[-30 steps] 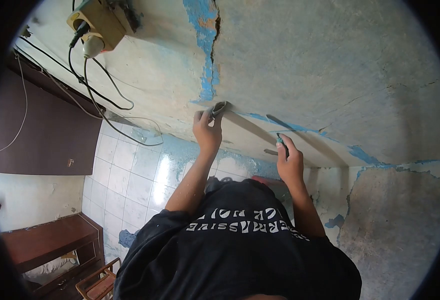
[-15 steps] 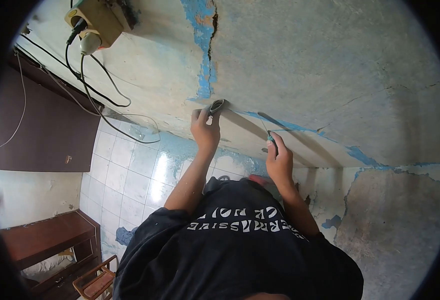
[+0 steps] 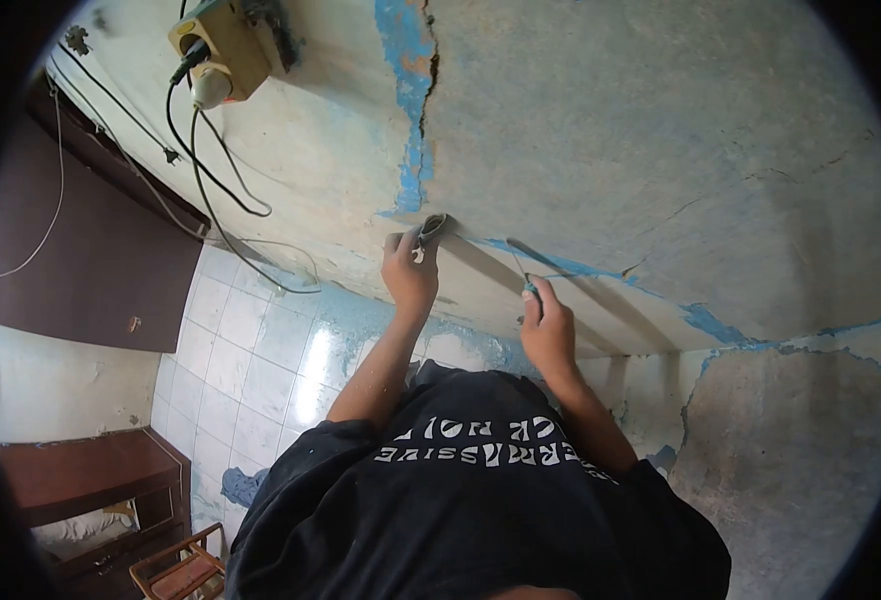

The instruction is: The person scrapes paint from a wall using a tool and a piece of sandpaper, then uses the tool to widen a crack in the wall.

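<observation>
My left hand is closed around a folded grey sheet, which looks like sandpaper, its open loop facing up against the pale wall. My right hand grips a thin-bladed hand tool with a green handle. Its narrow metal blade points up toward the wall, near a strip of exposed blue paint; whether the tip touches is hard to tell. Seen edge-on, the blade does not show its kind. Above my left hand, a dark crack runs through a patch of peeling blue paint.
A yellowish socket box with plugs and dangling black cables is on the wall at upper left. Below are white floor tiles, a brown wooden cabinet, a wooden chair and a blue-grey cloth.
My right hand and the tool have shifted slightly left and down along the wall. My left hand stays at nearly the same spot. The camera view has tilted a little.
</observation>
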Action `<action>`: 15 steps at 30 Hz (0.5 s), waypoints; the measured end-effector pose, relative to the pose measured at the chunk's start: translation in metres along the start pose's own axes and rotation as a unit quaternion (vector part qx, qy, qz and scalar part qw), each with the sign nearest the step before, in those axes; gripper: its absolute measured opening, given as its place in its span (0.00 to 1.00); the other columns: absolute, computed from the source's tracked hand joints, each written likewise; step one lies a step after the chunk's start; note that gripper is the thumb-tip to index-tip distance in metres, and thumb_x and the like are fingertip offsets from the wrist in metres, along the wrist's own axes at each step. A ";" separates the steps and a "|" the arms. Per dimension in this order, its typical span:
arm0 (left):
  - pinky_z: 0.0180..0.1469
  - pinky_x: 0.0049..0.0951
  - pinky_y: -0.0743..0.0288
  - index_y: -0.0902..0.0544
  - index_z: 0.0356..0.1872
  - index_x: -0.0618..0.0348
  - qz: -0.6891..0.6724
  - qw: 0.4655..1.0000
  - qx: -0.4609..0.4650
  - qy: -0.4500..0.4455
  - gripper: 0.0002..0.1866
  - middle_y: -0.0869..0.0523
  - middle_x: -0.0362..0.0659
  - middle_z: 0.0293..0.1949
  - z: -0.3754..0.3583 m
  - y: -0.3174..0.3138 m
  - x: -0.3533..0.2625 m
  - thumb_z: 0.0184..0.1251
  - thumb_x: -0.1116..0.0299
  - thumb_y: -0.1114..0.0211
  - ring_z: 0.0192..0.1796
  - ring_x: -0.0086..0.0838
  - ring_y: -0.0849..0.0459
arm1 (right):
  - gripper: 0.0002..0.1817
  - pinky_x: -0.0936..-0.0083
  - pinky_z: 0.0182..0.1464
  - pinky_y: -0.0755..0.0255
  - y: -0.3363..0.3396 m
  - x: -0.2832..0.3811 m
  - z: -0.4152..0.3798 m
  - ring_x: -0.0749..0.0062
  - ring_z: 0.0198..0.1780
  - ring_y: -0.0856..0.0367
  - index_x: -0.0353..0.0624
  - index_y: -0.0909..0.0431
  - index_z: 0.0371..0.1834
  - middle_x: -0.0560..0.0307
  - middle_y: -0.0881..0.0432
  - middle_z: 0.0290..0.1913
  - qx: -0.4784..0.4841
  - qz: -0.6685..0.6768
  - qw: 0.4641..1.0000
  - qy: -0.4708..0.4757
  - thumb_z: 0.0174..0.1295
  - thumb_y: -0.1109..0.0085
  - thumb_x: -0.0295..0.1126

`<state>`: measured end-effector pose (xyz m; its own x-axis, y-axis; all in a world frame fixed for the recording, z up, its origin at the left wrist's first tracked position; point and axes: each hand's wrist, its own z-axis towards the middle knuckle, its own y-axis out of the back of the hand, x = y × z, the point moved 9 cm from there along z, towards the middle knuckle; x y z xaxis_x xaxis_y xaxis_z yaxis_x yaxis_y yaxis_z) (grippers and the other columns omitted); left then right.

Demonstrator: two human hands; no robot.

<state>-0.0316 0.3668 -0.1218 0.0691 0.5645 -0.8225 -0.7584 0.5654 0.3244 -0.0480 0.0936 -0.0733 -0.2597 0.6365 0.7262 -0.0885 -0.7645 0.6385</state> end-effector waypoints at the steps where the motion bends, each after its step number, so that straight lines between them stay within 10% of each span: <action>1: 0.37 0.36 0.20 0.09 0.52 0.53 -0.002 1.000 -0.003 0.000 0.15 0.15 0.45 0.38 0.003 -0.001 -0.001 0.65 0.68 0.21 0.36 0.39 0.14 | 0.15 0.54 0.50 0.18 -0.003 -0.002 0.000 0.36 0.49 0.11 0.42 0.18 0.63 0.38 0.10 0.48 -0.020 -0.013 0.999 0.027 0.77 0.41 0.32; 15: 0.41 0.36 0.18 0.08 0.51 0.55 0.047 0.999 0.002 -0.006 0.15 0.14 0.47 0.40 -0.002 0.001 -0.001 0.65 0.66 0.21 0.40 0.39 0.12 | 0.14 0.53 0.42 0.20 0.000 -0.005 0.006 0.34 0.43 0.12 0.45 0.17 0.62 0.36 0.12 0.40 -0.009 0.014 1.000 0.017 0.77 0.40 0.35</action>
<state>-0.0332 0.3658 -0.1216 0.0058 0.6226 -0.7825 -0.7592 0.5121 0.4017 -0.0411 0.0906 -0.0753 -0.2945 0.6118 0.7341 -0.0990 -0.7836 0.6133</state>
